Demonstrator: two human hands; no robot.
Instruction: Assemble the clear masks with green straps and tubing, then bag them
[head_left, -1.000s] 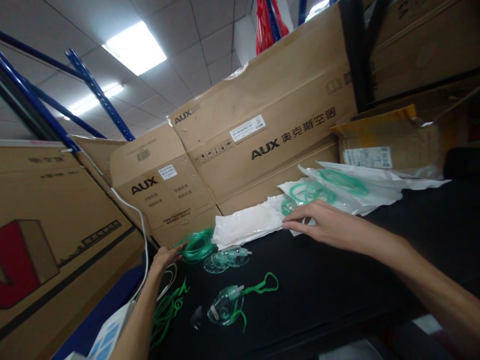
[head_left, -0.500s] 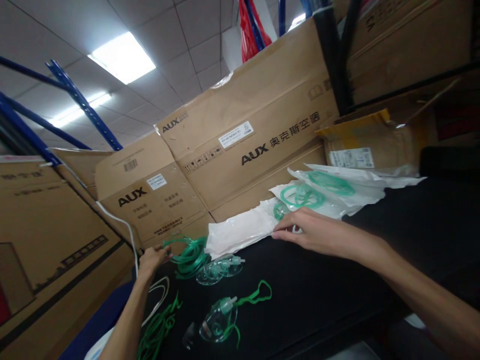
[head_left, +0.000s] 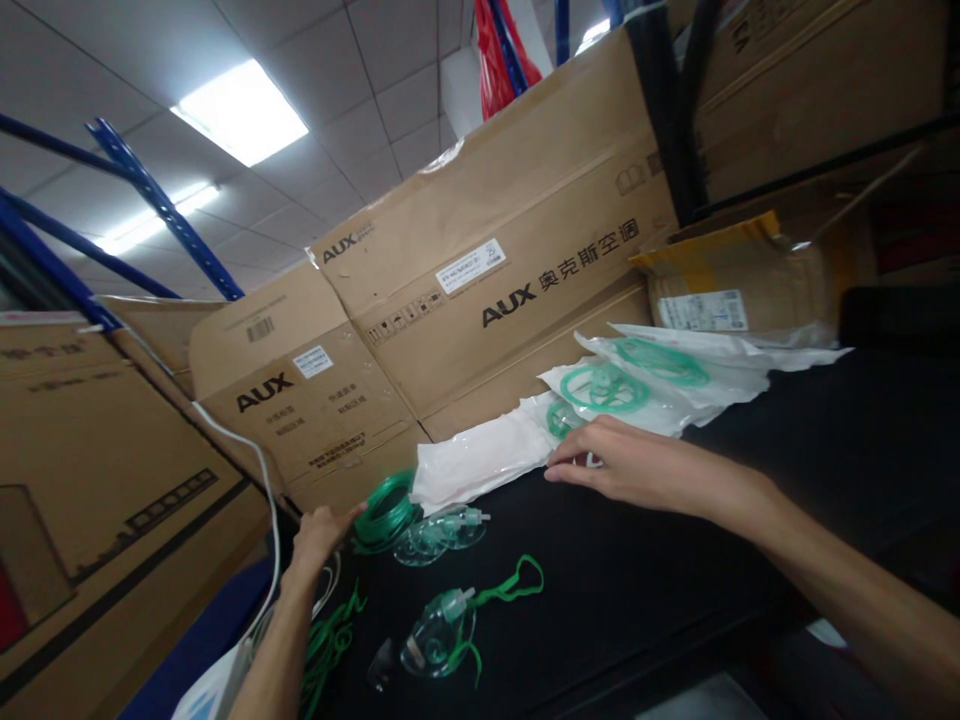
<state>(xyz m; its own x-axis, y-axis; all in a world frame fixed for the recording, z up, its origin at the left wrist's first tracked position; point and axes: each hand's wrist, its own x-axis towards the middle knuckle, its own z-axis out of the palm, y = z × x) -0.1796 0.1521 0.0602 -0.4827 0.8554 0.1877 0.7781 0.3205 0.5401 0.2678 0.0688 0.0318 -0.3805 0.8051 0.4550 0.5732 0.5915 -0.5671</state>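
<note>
My right hand (head_left: 600,455) pinches the lower edge of a white pouch (head_left: 480,458) that lies flat against the cardboard at the table's back. Green tubing shows at that pouch's right end. My left hand (head_left: 322,535) reaches forward with stretched fingers, their tips at the left edge of a coil of green tubing (head_left: 388,512). Beside the coil, clear plastic masks (head_left: 441,535) lie overlapping. Closer to me is another clear oxygen mask (head_left: 436,635) with a green strap (head_left: 517,590) trailing to the right. Loose green straps (head_left: 330,640) are bunched by my left forearm.
More pouches with green tubing (head_left: 604,388) overlap toward the right. Large cardboard boxes (head_left: 510,220) wall off the back, and an opened carton (head_left: 739,290) stands at the far right. A white cable (head_left: 262,470) runs down at left. A small clear piece (head_left: 381,665) lies on the black table (head_left: 600,590).
My left hand has shifted slightly right and down against the coil. A raised loop of tubing at its fingers has dropped back, leaving the coil tighter. My right hand stays on the pouch.
</note>
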